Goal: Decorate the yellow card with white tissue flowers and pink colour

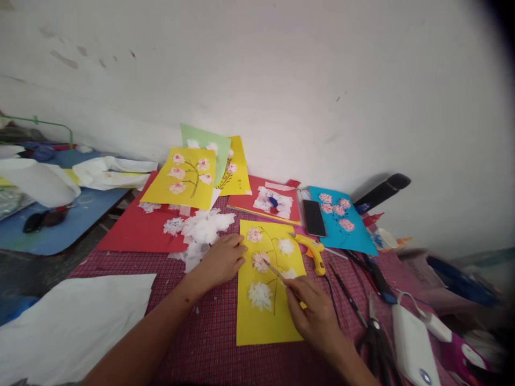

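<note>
A yellow paper sheet (256, 328) lies on the checked tablecloth, with a thin drawn stem and several crumpled paper flowers. My right hand (316, 311) grips a thin paintbrush (276, 271) over the sheet's right side. The brush tip is at a flower (260, 261) dabbed with red on the sheet's left; whether it touches cannot be told. Another flower above has red dabs too, while the others look white. Against the sheet's left edge rests my left hand (223, 259), fingers loosely apart and holding nothing. White paper scraps (207, 228) are piled just beyond it.
A yellow glue gun (314, 251) lies right of the sheet, near a black phone (314, 217). Scissors (375, 332) and a white power bank (414, 343) are at the right. Finished-looking flower cards (161, 187) lean at the back wall. White cloth or paper (88, 316) covers the left front.
</note>
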